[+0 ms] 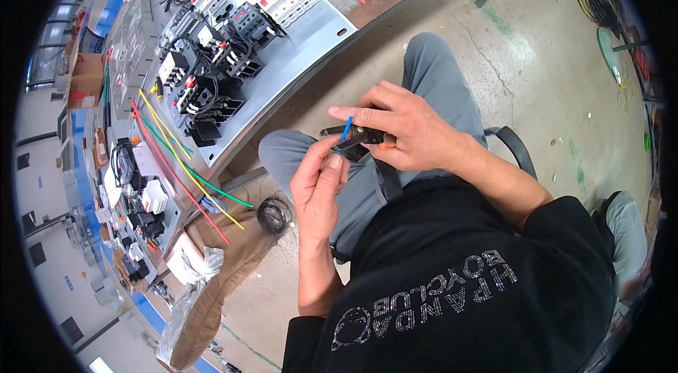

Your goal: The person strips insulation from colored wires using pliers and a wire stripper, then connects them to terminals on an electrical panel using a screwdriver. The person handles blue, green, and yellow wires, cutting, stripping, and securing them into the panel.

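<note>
In front of my lap, my right hand (406,126) is closed around black pliers (361,136) with a bit of orange by the handle. Their jaws point left, toward my other hand. My left hand (321,179) pinches with thumb and forefinger right at the jaws. A short, thin blue piece (347,129), like a wire or sleeve, sticks up between the fingertips and the tool. Its lower end is hidden at the left fingertips. Whether the jaws touch it, I cannot tell.
At the left, a metal mounting plate (289,55) on the workbench bears black electrical components (212,80) and wiring. Red, yellow and green wires (176,154) hang over the bench edge. A black wire coil (274,215) lies below. Another person's brown-trousered leg (212,302) is at lower left.
</note>
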The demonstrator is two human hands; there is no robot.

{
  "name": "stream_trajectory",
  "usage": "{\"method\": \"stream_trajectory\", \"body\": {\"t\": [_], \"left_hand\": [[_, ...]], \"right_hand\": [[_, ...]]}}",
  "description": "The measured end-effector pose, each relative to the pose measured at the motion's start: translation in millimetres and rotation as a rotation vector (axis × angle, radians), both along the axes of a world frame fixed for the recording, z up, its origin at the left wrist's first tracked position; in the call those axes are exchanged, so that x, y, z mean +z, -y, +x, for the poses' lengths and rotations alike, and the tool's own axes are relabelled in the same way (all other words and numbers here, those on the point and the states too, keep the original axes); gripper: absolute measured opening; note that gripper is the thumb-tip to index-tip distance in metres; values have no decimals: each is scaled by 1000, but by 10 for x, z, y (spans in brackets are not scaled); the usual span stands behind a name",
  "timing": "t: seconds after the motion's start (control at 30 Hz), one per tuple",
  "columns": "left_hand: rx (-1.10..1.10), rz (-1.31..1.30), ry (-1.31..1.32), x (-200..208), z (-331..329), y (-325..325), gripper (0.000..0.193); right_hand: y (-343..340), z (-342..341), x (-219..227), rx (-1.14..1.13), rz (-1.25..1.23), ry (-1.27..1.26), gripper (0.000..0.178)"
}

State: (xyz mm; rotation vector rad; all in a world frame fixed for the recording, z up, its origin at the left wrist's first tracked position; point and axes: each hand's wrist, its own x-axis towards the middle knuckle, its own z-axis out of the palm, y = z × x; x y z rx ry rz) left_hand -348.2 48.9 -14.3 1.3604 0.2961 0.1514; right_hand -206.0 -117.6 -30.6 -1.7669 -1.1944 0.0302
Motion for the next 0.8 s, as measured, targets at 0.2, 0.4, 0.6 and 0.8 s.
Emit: {"method": "stream_trajectory", "body": {"t": [0.2,0.4,0.6,0.8], "left_hand": [[-31,-43,1,-16,-23,-47,34],[-58,-48,-5,-75,-53,-79,34],[-57,-71,-50,-45,-59,-73,34],[-48,-101,-115,-39,-58,-84,33]], "right_hand": [[-23,-6,32,6,-12,-17,72],[-39,-4,-26,8,6,4,71],[-21,-6,-81,11,-35,-6,72],[12,17,-90,37,-93,-37,69]]}}
